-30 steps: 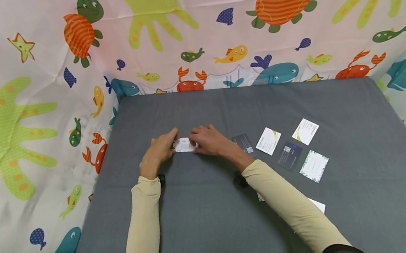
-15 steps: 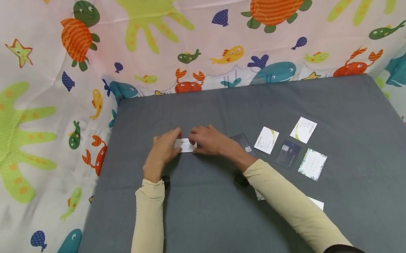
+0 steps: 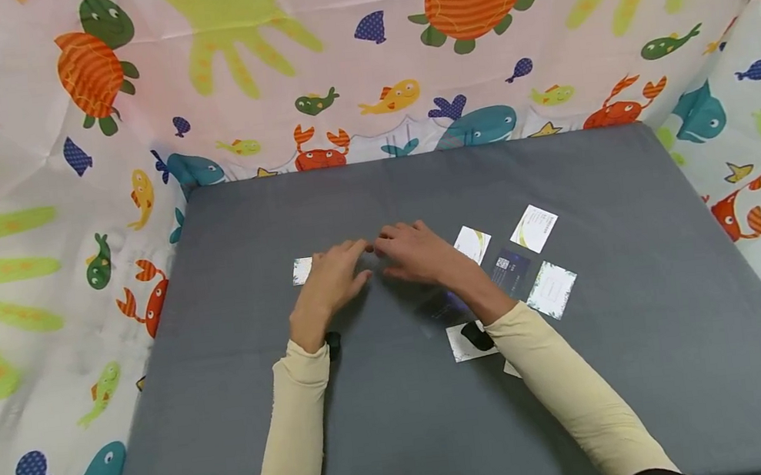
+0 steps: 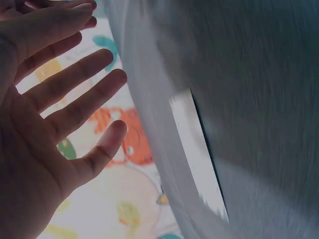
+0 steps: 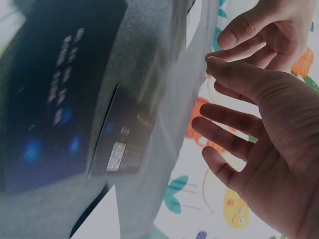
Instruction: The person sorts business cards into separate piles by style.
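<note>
Both hands hover side by side over the middle of the grey cloth [image 3: 386,423], fingers straight and holding nothing. A small white card [image 3: 301,270] lies flat just left of my left hand [image 3: 336,275]. The left wrist view shows that hand [image 4: 60,99] spread open, with the white card [image 4: 197,149] on the cloth beside it. My right hand [image 3: 418,253] is open too, its fingertips almost meeting the left hand's. In the right wrist view the right hand [image 5: 259,134] is spread above a dark card [image 5: 124,144].
Right of my hands lie several cards: a white one [image 3: 473,243], another white one [image 3: 533,227], a dark one [image 3: 511,270], a leaf-bordered one [image 3: 551,289], and a white one [image 3: 463,342] by my right forearm. A sea-animal print sheet [image 3: 38,227] surrounds the table.
The white card that both hands pinched now lies on the cloth left of my left hand. Both hands have let go and shifted right, fingers opened.
</note>
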Demonstrator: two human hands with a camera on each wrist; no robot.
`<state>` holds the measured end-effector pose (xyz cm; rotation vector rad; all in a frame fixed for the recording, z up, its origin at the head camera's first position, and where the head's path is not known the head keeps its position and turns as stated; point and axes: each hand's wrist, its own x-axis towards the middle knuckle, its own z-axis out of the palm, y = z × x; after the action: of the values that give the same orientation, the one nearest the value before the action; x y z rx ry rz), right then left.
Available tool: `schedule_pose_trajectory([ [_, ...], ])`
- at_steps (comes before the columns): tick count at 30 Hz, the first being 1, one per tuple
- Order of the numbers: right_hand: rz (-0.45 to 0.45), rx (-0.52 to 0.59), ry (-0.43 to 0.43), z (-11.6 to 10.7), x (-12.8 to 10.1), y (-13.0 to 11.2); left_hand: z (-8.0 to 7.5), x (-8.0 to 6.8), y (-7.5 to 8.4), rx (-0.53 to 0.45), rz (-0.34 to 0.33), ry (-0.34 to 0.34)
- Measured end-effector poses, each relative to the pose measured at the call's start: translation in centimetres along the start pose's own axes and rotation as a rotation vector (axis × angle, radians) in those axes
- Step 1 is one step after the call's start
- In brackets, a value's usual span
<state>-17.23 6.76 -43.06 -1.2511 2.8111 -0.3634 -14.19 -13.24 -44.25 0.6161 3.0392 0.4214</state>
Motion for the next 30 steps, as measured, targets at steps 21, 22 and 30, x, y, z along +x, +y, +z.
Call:
schedule_pose_trajectory([
  [21, 0.036, -0.072, 0.102, 0.2, -9.6, 0.8, 3.0, -2.7, 6.7, 0.015, 0.102, -0.007],
  [22, 0.037, -0.077, 0.105, 0.2, -10.3, 0.8, 3.1, -3.0, 7.1, 0.018, 0.107, -0.003],
  [30, 0.041, -0.089, 0.129, 0.5, -15.8, 1.0, 4.5, -4.4, 10.7, 0.061, 0.236, 0.056],
])
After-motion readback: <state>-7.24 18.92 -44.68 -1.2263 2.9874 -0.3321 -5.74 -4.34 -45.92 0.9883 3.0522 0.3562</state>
